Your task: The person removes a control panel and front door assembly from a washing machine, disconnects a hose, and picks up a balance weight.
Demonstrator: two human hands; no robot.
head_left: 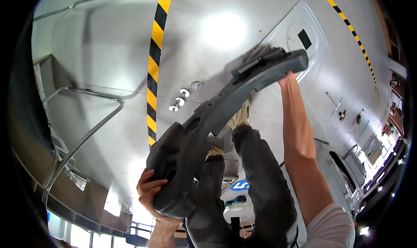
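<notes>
I hold a large dark grey moulded piece (226, 105), long and curved like an arch, with ribs and recesses along it. It slants across the middle, its thick end low at the left and its narrower end up at the right. My left hand (150, 196) is closed round the thick lower end, with fingers on its outer side. At the other end my right hand (288, 79) supports it from beneath, its fingers mostly hidden behind the piece. My legs in dark trousers (267, 170) and light shoes (241, 117) show below it.
A clear panel (313, 20) lies on the grey floor beyond the piece. Several small shiny round parts (180, 101) stand nearby. Yellow-black tape (154, 67) crosses the floor. Chrome tube frames (97, 130) stand left; a T-shaped tool (337, 105) lies right.
</notes>
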